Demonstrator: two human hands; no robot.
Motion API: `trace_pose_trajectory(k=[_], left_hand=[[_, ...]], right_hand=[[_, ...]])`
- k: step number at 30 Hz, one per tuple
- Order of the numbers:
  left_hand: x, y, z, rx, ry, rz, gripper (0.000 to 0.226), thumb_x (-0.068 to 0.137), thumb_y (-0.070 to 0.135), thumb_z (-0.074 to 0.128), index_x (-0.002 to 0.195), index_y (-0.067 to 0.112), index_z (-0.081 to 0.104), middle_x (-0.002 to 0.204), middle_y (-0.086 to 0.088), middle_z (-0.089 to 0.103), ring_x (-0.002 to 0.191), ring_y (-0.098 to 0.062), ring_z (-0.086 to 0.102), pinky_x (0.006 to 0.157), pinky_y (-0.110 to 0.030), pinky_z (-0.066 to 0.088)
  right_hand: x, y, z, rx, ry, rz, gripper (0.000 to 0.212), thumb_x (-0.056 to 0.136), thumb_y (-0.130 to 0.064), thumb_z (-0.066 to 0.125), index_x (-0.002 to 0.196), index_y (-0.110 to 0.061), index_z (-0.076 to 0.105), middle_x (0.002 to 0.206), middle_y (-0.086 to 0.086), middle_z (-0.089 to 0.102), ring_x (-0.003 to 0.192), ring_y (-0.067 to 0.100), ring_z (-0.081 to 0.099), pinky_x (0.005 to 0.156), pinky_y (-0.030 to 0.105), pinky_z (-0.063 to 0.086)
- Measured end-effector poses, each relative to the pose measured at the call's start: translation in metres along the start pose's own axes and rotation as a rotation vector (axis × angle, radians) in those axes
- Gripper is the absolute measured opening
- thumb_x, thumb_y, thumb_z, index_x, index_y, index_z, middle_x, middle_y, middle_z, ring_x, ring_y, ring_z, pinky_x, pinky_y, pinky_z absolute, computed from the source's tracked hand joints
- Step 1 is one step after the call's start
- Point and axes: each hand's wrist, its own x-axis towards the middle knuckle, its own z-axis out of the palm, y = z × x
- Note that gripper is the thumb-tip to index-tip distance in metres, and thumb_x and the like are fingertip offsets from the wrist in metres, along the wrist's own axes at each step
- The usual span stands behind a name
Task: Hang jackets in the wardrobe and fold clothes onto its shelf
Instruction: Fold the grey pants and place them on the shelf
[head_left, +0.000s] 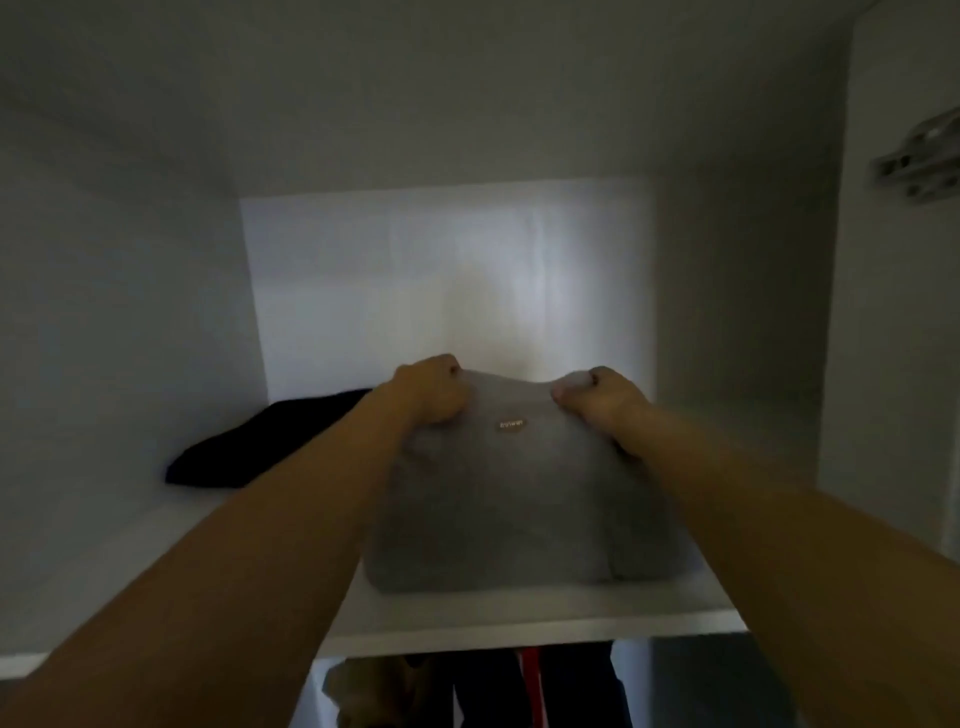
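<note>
A folded grey garment (514, 514) with a small label lies on the white wardrobe shelf (519, 623). My left hand (434, 389) grips its far left corner, fingers curled into the cloth. My right hand (602, 397) grips the far right corner the same way. Both arms reach forward over the shelf. A folded dark garment (260, 447) lies on the shelf to the left, partly hidden by my left forearm.
White wardrobe walls close in the shelf on the left, back and right. Below the shelf hang dark jackets (493, 691), one with a red stripe. A white hinge fitting (919, 156) sits on the open door at the upper right.
</note>
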Motion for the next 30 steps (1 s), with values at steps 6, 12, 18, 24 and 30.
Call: trace_pose_trajectory(k=[6, 12, 18, 24, 30], left_hand=[[0.003, -0.015, 0.112, 0.153, -0.129, 0.098, 0.060, 0.095, 0.054, 0.035, 0.149, 0.033, 0.023, 0.159, -0.003, 0.015, 0.144, -0.028, 0.019, 0.117, -0.050, 0.019], [0.030, -0.015, 0.147, 0.161, -0.187, 0.004, 0.057, 0.094, 0.066, 0.013, 0.148, 0.051, 0.002, 0.162, 0.011, -0.001, 0.149, -0.019, -0.003, 0.110, -0.063, -0.008], [0.064, -0.014, 0.160, 0.178, -0.201, -0.084, 0.059, 0.093, 0.068, 0.010, 0.148, 0.051, -0.005, 0.162, 0.012, -0.008, 0.149, -0.019, -0.010, 0.109, -0.063, -0.013], [0.079, -0.003, 0.168, 0.208, -0.212, -0.107, 0.059, 0.093, 0.067, 0.010, 0.147, 0.052, -0.006, 0.162, 0.012, -0.008, 0.148, -0.017, -0.011, 0.110, -0.062, -0.010], [0.085, 0.003, 0.173, 0.216, -0.190, -0.106, 0.057, 0.095, 0.065, 0.011, 0.148, 0.051, -0.005, 0.162, 0.011, -0.008, 0.149, -0.017, -0.010, 0.110, -0.063, -0.011]], right_hand=[[0.030, 0.042, 0.048, -0.877, -0.208, -0.072, 0.073, 0.093, -0.059, 0.026, 0.153, -0.020, 0.012, 0.161, 0.010, 0.001, 0.146, 0.033, 0.006, 0.113, 0.063, 0.002], [0.067, 0.065, 0.065, -0.736, -0.336, 0.006, 0.071, 0.098, -0.051, 0.020, 0.154, -0.011, 0.003, 0.160, 0.018, 0.000, 0.146, 0.035, 0.009, 0.118, 0.050, 0.011], [0.115, 0.088, 0.069, -0.604, -0.317, -0.026, 0.068, 0.097, -0.055, 0.018, 0.154, -0.021, 0.005, 0.161, 0.010, 0.001, 0.146, 0.033, 0.009, 0.118, 0.049, 0.012], [0.122, 0.105, 0.057, -0.551, -0.273, -0.100, 0.067, 0.097, -0.055, 0.018, 0.154, -0.022, 0.009, 0.160, 0.009, 0.009, 0.145, 0.033, 0.015, 0.117, 0.046, 0.015], [0.105, 0.086, 0.040, -0.644, -0.100, -0.332, 0.042, 0.097, -0.037, 0.033, 0.121, -0.011, 0.056, 0.133, 0.015, 0.052, 0.115, 0.032, 0.050, 0.100, 0.041, 0.037]])
